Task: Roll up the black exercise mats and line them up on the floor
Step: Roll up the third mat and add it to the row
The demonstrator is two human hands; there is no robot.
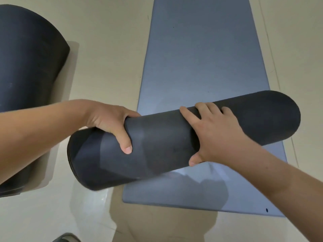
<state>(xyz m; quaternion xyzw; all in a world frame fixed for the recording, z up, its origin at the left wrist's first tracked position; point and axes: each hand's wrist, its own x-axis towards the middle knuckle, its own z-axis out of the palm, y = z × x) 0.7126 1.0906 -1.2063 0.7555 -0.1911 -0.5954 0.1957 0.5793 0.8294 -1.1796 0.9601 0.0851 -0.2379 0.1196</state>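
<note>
Left grip and right grip both clasp the rolled mat, aslant over a flat mat on the floor. Rolling seems done; next, set it parallel beside the other roll.

Two arms in view, both bare from the wrist to where the frame cuts them off: left forearm at the left edge, right forearm at the lower right corner. Left hand and right hand are bare as well, nails cut short, best seen on the left thumb. Grey rounded shape at the bottom edge could be footwear; too little shows to tell.
</note>
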